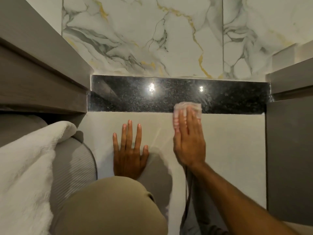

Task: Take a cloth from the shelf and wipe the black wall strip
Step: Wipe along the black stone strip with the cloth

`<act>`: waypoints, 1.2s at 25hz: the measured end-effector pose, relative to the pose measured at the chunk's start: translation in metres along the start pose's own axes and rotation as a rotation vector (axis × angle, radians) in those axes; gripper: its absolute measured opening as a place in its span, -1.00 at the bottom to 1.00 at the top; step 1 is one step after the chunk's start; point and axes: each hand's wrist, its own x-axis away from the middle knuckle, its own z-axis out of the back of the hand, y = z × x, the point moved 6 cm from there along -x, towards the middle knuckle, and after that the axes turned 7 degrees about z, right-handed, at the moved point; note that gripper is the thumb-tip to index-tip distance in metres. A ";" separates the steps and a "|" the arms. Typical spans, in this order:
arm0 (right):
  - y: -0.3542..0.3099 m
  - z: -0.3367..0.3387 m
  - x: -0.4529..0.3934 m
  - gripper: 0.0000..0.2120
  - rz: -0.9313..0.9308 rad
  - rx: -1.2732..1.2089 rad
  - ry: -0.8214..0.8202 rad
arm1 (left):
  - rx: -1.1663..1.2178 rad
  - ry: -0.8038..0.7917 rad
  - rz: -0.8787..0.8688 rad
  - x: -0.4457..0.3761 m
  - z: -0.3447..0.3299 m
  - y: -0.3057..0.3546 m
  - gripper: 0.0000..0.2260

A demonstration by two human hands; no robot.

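against the pale wall panel [228,141] below the black wall strip [169,97], two bare hands are in view. the right hand [188,141] lies flat, fingers [190,119] straight and together, pointing up, pressing one pink cloth [187,106] to the wall; it is spread on the cloth, not closed around it. the cloth sits at the strip's lower edge, right of centre, part on the strip and part on the pale panel. the right forearm [240,199] runs in bare from the lower right. the left hand [129,150] is fully open and empty, palm flat on the pale panel, five fingers spread, well below the strip. its arm wears a tan sleeve [110,207]. two light reflections [151,87] show on the strip. above it are marble-patterned tiles [144,34]. one white fluffy towel [28,167] hangs at lower left. brown shelf boards [42,82] flank the strip's left end, and a grey cabinet [289,150] its right.
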 end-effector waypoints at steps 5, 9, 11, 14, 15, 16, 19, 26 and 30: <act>-0.021 0.004 -0.103 -0.35 -0.061 -0.056 0.152 | -0.035 -0.001 -0.025 -0.003 -0.010 0.007 -0.36; -0.023 -0.004 -0.031 -0.33 0.168 -0.046 0.002 | -0.050 -0.024 -0.029 -0.006 -0.002 0.016 -0.37; 0.009 0.002 0.014 -0.30 0.042 -0.062 -0.039 | -0.061 -0.039 -0.028 -0.007 0.002 0.018 -0.37; 0.048 0.017 -0.004 -0.35 -0.204 0.002 0.009 | -0.021 -0.061 -0.010 -0.010 0.003 0.018 -0.36; 0.054 0.023 -0.028 -0.36 -0.263 0.000 0.051 | -0.014 -0.061 -0.004 -0.010 0.003 0.017 -0.36; 0.056 0.025 -0.053 -0.35 -0.299 -0.025 0.093 | -0.015 -0.060 -0.008 -0.010 0.002 0.017 -0.36; 0.027 0.020 -0.097 -0.34 -0.145 -0.048 0.108 | -0.074 -0.032 -0.023 -0.010 -0.005 0.016 -0.34; 0.098 0.029 0.003 -0.33 -0.010 0.002 0.031 | -0.041 -0.019 -0.090 -0.018 -0.010 0.048 -0.30; 0.117 0.036 -0.069 -0.37 -0.283 0.007 0.188 | -0.057 -0.004 -0.180 -0.023 -0.032 0.071 -0.27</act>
